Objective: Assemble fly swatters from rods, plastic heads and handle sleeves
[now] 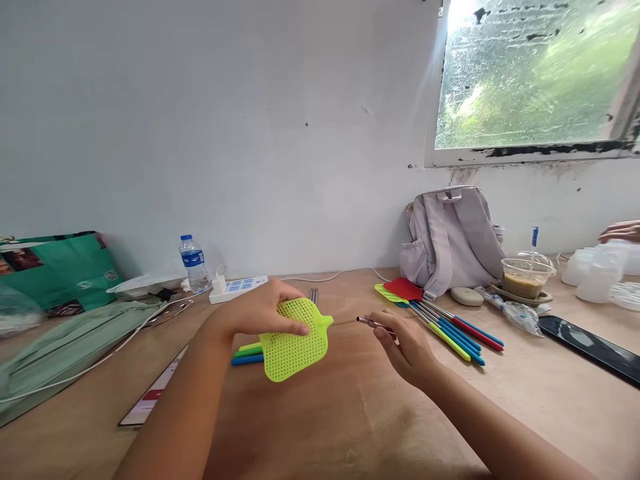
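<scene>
Clasping a swatter head (295,345), left grip (261,313) faces right grip (407,347) holding rod (371,323).

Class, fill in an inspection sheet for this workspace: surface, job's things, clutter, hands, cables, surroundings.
Surface: wooden table.
Job's things: yellow-green swatter head; metal rod; whole swatters lying to the right.
Clutter: water bottle, backpack, drink cup, green bag.
Hands: left hand grips the swatter head; right hand pinches the metal rod.
Cables: white cable from power strip toward the backpack.
Surroundings: white wall, window; another person's hand at right edge.
</scene>
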Demonstrator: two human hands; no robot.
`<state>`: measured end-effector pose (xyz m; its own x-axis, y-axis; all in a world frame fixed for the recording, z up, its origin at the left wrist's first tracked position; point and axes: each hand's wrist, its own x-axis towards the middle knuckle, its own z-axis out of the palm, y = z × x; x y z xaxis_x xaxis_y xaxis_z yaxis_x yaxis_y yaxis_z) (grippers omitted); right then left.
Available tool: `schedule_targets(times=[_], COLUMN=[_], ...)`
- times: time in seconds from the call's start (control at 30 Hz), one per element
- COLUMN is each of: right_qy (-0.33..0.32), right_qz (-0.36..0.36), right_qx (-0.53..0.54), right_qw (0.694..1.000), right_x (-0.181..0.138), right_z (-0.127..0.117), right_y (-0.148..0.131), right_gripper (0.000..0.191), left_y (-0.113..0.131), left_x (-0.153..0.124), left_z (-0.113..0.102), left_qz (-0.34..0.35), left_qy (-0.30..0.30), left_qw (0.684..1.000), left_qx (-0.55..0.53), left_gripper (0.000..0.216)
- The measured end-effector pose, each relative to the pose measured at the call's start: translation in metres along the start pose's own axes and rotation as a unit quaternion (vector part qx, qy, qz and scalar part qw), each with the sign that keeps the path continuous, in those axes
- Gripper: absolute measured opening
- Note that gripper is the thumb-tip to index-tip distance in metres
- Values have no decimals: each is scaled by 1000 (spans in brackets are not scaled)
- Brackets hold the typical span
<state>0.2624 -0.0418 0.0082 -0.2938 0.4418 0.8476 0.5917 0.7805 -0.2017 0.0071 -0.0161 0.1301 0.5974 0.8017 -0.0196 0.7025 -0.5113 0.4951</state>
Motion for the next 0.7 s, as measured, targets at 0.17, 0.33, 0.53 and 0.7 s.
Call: schedule_targets(times=[0.17, 0.33, 0.53, 0.7], right_qy=[-64, -82, -86, -128], right_qz=[-13, 4, -44, -36], right_qx=[-37, -41, -61, -51], right_qw=[997, 996, 993, 990], right_x=[1, 2, 3, -1], right_z=[0, 0, 1, 2], right_y=[-3, -4, -2, -1], right_gripper=[23, 23, 15, 12], left_y=[4, 2, 5, 11], left_x=[6, 9, 11, 15], left_z=[8, 10, 15, 27], left_qz=[41, 55, 24, 49], left_qy=[-65, -55, -69, -57], left_qw=[997, 996, 990, 983], left_qx=[-14, 51, 121, 168], left_gripper=[37, 37, 30, 27])
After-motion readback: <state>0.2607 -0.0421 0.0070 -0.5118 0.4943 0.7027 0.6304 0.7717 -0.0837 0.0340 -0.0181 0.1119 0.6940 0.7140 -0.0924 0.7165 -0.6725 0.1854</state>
